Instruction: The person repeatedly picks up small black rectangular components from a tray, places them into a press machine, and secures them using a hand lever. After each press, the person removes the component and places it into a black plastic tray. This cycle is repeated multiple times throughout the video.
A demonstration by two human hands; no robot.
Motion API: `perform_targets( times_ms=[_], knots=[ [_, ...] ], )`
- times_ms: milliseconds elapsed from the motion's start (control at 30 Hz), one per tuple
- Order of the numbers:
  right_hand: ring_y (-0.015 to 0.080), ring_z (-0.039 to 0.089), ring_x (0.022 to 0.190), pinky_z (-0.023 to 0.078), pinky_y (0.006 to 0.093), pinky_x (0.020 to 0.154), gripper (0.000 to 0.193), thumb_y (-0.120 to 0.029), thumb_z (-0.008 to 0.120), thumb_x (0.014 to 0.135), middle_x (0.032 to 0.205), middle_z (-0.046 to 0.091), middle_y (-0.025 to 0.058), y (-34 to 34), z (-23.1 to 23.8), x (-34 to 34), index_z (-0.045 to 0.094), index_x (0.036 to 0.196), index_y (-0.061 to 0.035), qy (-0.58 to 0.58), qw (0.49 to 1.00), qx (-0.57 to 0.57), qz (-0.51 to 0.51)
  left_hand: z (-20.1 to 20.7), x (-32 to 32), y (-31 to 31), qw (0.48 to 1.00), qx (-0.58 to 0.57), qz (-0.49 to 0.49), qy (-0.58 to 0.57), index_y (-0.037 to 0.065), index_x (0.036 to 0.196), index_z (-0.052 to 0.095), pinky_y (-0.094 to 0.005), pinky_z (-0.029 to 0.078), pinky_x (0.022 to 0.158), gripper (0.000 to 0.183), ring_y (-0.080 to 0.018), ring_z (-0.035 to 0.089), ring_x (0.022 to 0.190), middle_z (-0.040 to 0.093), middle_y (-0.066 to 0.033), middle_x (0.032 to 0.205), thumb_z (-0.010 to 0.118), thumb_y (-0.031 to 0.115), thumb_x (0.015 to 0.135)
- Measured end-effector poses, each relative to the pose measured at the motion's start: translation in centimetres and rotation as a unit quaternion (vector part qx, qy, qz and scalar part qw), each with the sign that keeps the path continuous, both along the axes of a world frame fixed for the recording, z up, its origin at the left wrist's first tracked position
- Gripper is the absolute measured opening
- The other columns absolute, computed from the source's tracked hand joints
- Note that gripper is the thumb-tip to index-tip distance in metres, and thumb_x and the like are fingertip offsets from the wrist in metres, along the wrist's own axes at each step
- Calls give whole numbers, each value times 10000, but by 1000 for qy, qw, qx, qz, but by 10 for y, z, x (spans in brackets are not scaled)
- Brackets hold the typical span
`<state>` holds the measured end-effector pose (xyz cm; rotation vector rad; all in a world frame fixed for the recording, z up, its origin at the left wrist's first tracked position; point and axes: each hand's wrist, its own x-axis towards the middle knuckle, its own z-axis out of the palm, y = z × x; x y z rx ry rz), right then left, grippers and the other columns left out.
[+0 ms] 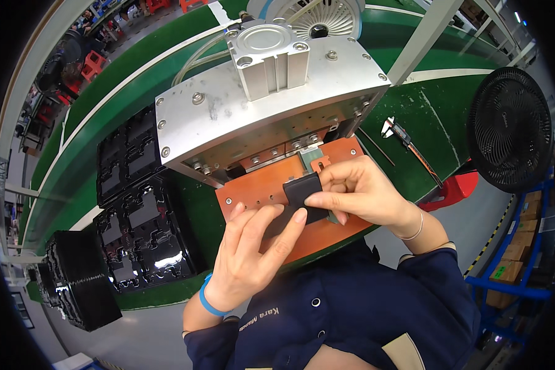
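Observation:
A black, flat, flexible-looking part [302, 189] lies over the orange plate [314, 243] of a metal press. My right hand [361, 194] pinches its right side between thumb and fingers. From the lower left, my left hand [250, 250] reaches to the same part, its thumb and fingertips at the dark lower portion. Part of that portion is hidden behind the left fingers. Just beyond the part, a small orange tab [319, 163] and a greenish block [310, 154] sit on the plate, under the press head.
The silver press [271, 92] with its square cylinder stands ahead. Black trays [145, 231] holding dark flat pieces lie to the left, beside a stack of black trays [83, 280]. Right of the press are a caliper [407, 142] and a black fan [510, 129].

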<state>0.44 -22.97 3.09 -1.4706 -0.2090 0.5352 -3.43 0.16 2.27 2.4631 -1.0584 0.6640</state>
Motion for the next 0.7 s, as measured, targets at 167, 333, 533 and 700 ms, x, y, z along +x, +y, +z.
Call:
perform_targets(
  times_ms=[167,333,533,700],
  knots=[
    [47,582,610,440,208,542,184,-127,714,885,763,662,20,-3,5,-1,697,979,31,-117,992,-24,40,4,8,16,894,-316,-45,314,-8,1374,480,-403,527,861,780,-276,599,1027,582,-171,1200,812,249,717],
    [215,659,730,527,310,647,148,-98,732,797,842,672,75,11,4,-6,719,940,-59,-408,906,13,113,-14,16,35,561,-343,-174,733,-52,1438,375,-362,510,892,589,-255,648,1008,642,-187,1141,598,140,928],
    [279,628,1033,534,371,848,288,-91,730,743,1131,636,100,-28,-2,-2,693,1028,-87,-555,794,-236,-69,-18,15,28,575,-460,-112,668,-50,1138,625,-305,529,841,365,-162,676,892,709,-112,1000,716,-68,785],
    [355,607,1020,488,408,907,364,-2,715,717,1086,635,172,-160,-76,11,657,1076,-2,-337,687,-563,-312,-6,20,20,654,-505,-18,562,13,1084,534,-270,525,838,283,-139,658,936,690,-102,1008,654,-77,844]
  ],
)
